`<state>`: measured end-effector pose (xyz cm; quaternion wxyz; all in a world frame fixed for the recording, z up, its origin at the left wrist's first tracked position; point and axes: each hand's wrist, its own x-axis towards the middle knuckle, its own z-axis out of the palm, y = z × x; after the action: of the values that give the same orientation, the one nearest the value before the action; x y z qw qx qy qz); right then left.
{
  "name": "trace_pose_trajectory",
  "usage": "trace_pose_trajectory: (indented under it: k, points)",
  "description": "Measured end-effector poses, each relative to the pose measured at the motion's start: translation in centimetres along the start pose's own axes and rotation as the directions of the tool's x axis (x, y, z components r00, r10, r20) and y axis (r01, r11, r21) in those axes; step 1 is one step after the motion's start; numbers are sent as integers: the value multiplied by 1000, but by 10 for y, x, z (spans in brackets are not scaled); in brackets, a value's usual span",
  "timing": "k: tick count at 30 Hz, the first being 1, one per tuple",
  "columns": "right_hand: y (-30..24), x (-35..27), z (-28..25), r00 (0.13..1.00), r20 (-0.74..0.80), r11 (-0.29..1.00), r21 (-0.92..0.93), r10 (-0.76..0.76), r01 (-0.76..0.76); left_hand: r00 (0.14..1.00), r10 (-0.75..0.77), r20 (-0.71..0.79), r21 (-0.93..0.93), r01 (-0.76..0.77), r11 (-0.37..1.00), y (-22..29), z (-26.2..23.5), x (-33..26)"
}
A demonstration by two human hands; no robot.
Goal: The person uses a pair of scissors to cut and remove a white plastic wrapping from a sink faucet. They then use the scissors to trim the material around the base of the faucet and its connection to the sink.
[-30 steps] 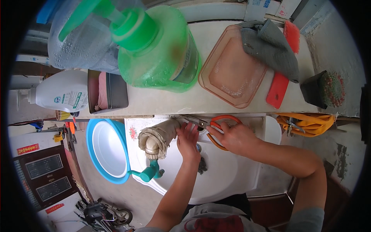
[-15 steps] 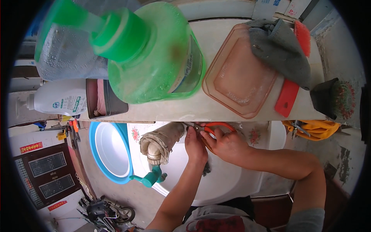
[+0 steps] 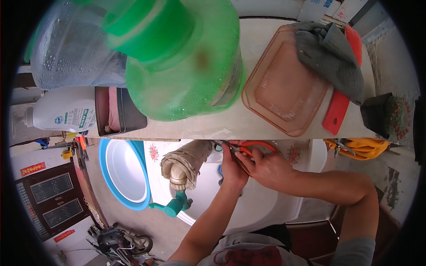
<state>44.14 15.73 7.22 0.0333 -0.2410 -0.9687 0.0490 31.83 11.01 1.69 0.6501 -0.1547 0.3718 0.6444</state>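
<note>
Over the white sink I hold a pair of scissors with orange handles, its metal blades pointing left. My left hand is closed with its fingers pressed at the metal part by the pivot. Wrapped round the handle loops, my right hand is closed too. Left of the blades, a cloth-wrapped pipe ends in a teal tap. Something small, dark and blue shows in the basin beside my left hand, partly hidden by it.
Above the sink, a shelf carries a large green pump bottle, a pinkish plastic lid or tray, a grey cloth, a white bottle and a potted cactus. A blue-rimmed basin stands left of the sink.
Both hands have shifted slightly right and down with the scissors. The blue thing in the basin now shows beside my left hand. My view has tilted a little, with the green bottle looming larger.
</note>
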Motion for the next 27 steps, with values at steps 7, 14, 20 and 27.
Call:
trace_pose_trajectory:
  k: [7,14,20,27]
  points:
    - [2,4,-4,999,-16,996,-78,-48,47,998,44,-54,0,-44,999,-1,1,0]
    - [2,3,2,999,-31,992,-119,-39,35,997,64,48,-9,-64,998,-3,-4,4]
    - [6,11,17,995,-70,986,-153,-73,62,991,135,10,-70,-134,989,-2,1,14]
    - [13,-7,23,996,-80,998,-59,-34,30,984,60,171,-9,-59,998,-17,-6,11]
